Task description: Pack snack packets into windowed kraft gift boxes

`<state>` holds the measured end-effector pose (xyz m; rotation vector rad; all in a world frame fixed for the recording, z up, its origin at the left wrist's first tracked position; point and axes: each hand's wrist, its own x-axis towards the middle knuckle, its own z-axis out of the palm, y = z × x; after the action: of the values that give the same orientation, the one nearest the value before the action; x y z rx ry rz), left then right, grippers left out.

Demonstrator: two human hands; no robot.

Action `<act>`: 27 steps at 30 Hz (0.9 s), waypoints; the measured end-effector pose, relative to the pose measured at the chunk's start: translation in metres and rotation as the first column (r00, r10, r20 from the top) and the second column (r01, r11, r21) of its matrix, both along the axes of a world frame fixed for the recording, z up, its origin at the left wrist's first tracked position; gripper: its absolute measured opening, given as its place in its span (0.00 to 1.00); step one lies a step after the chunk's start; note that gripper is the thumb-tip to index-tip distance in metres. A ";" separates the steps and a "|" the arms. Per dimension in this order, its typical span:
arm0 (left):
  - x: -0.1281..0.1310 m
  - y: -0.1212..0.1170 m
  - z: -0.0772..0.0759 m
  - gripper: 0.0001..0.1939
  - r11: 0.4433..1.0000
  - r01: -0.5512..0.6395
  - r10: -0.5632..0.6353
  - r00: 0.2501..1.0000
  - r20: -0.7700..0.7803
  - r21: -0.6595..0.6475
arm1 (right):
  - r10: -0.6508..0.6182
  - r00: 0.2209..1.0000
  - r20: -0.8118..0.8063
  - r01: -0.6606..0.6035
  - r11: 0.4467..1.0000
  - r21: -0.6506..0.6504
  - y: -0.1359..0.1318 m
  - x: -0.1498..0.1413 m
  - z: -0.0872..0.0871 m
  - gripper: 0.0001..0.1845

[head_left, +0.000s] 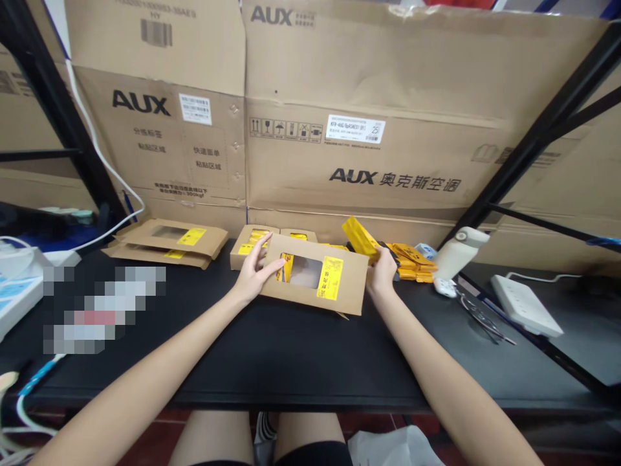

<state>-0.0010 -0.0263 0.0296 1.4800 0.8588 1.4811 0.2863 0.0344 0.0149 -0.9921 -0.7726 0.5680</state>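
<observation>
My left hand (255, 272) grips the left end of a brown cardboard box (301, 294) with a cut-out window and a yellow label, tilted above the black table. Through the window a yellow packet (287, 266) shows at the left side. At the box's right end, my right hand (381, 272) is closed on another yellow packet (359, 236), which sticks up above the box. Beside that hand lies a pile of orange-yellow packets (412, 261). Behind the held box stand two similar boxes (239, 261) with yellow packets in them, partly hidden.
Flattened window boxes (158, 249) are stacked at the left. To the right are a cream bottle (460, 252), a white earphone case (445, 287), glasses (482, 320) and a power strip (526, 304). Large cardboard panels (412, 149) wall the back, between black metal posts (538, 136).
</observation>
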 end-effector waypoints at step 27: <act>-0.006 0.016 -0.004 0.34 0.964 -0.264 0.265 0.947 0.183 -0.031 | 0.227 0.948 -0.221 -0.246 0.967 -0.061 -0.014 -0.014 0.009 0.16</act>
<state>-0.0073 -0.0103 0.0254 1.2330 0.9733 1.7812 0.2721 0.0204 0.0235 -0.9067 -0.6838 0.9089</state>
